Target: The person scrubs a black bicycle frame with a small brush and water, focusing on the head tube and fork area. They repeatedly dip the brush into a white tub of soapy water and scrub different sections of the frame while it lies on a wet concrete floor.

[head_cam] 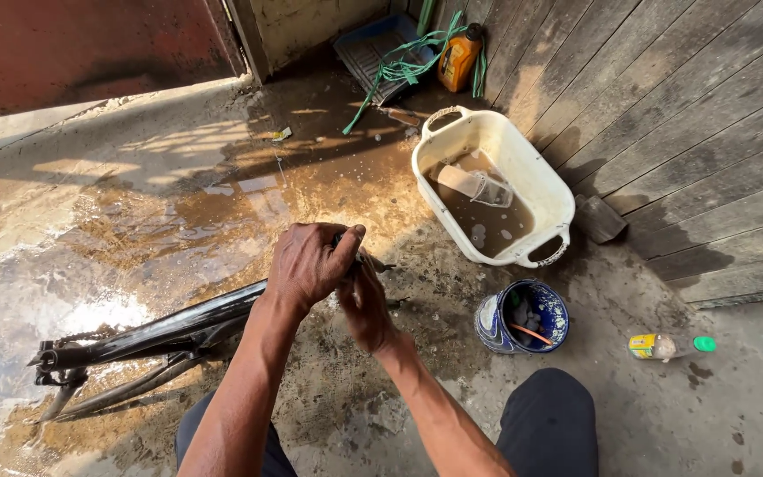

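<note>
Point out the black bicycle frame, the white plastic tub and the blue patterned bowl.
black bicycle frame (169, 329), head view, main tube.
white plastic tub (547, 190), head view, right rim.
blue patterned bowl (490, 323), head view, outer wall.

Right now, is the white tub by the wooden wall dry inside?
No. The white tub holds murky brown water with a clear cup lying partly sunk in it.

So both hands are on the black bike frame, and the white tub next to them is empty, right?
Not quite. The head view shows both hands, left and right, on the black bike frame, but the white tub holds muddy water with a clear cup in it.
</note>
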